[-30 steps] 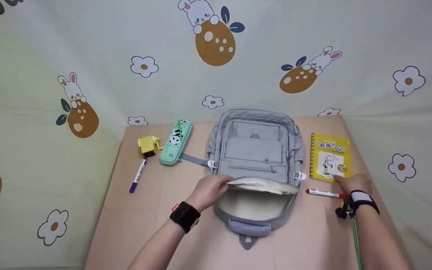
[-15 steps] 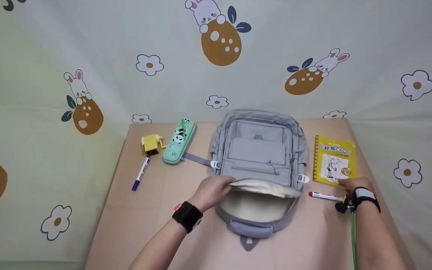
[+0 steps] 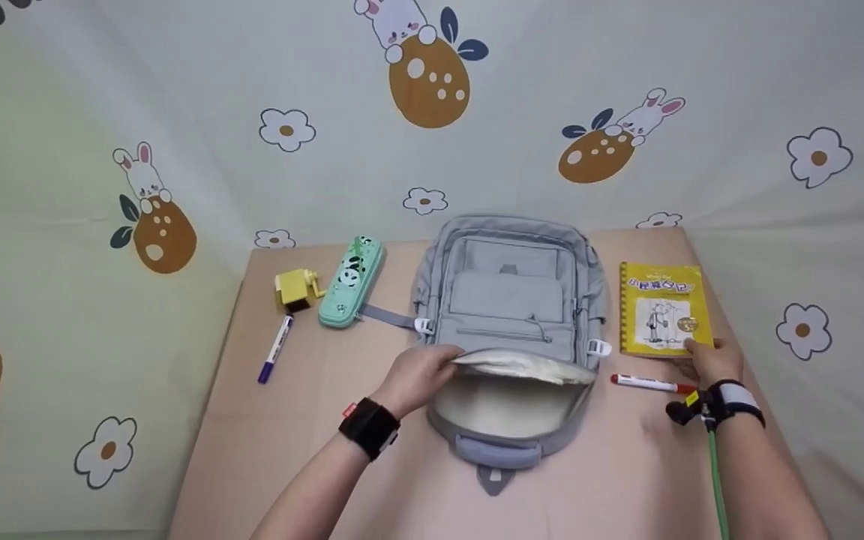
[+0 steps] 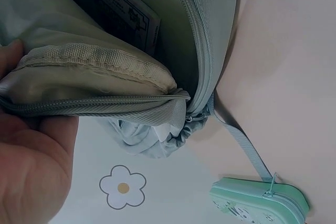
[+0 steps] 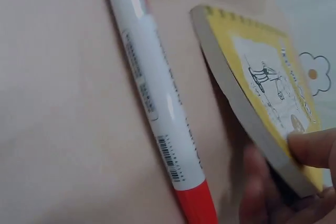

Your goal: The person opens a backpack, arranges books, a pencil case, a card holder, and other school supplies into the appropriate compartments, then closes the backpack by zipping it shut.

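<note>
A grey backpack (image 3: 514, 296) lies on the table with its main pocket unzipped toward me. My left hand (image 3: 418, 377) pinches the zippered edge of the opening and holds it up. Inside the pocket, the left wrist view shows a flat printed item (image 4: 123, 11), partly hidden by the fabric. At the right, my right hand (image 3: 715, 361) grips the lower right corner of a yellow book (image 3: 661, 307), thumb on the cover and fingers underneath. That corner is tilted up off the table in the right wrist view. A white marker with red ends (image 5: 155, 87) lies just in front of the book.
Left of the backpack lie a green panda pencil case (image 3: 352, 281), a yellow pencil sharpener with a crank (image 3: 295, 290) and a purple-capped marker (image 3: 276, 349). A strap (image 3: 388, 316) runs from the backpack to the pencil case. A patterned cloth (image 3: 522, 82) hangs behind the table.
My right fingers have slid under the book's corner and lifted it slightly; the thumb now lies farther over the cover. My left hand keeps its hold on the backpack edge.
</note>
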Action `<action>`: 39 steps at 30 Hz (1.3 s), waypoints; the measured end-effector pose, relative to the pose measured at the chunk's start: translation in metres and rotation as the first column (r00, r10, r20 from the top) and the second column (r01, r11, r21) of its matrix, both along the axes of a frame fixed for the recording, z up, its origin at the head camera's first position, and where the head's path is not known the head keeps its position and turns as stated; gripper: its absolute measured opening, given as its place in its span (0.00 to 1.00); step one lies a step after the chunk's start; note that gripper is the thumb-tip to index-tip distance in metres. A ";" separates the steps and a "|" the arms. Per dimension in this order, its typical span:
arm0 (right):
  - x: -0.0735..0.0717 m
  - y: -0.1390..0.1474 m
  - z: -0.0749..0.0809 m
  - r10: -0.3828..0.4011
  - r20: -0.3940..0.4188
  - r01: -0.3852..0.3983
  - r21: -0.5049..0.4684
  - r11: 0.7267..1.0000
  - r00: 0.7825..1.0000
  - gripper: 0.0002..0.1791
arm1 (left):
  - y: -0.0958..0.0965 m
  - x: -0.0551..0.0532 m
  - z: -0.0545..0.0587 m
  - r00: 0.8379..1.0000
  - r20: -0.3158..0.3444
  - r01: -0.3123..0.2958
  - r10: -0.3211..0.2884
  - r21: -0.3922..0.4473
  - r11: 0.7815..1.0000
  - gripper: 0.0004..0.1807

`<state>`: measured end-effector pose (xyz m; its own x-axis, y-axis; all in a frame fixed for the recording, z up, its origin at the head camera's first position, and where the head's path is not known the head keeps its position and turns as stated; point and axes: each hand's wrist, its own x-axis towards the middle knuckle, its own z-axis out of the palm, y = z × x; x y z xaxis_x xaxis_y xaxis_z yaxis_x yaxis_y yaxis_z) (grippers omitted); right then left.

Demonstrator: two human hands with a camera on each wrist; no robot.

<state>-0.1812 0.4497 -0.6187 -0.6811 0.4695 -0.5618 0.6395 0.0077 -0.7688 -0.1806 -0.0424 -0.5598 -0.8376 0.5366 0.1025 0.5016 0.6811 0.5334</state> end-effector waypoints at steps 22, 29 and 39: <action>0.075 -0.031 0.040 -0.112 -0.213 -0.006 -0.488 0.873 0.971 0.40 | 0.006 -0.024 0.036 0.984 0.091 -0.168 0.152 0.205 0.964 0.11; 0.116 -0.025 0.049 -0.106 -0.197 -0.001 -0.480 0.877 0.975 0.18 | 0.010 -0.026 0.040 0.983 0.096 -0.176 0.158 0.231 0.957 0.13; 0.144 -0.028 0.057 0.182 -0.210 -0.268 -0.526 0.807 0.961 0.15 | 0.010 -0.027 0.043 0.987 0.065 -0.157 0.146 0.207 0.966 0.11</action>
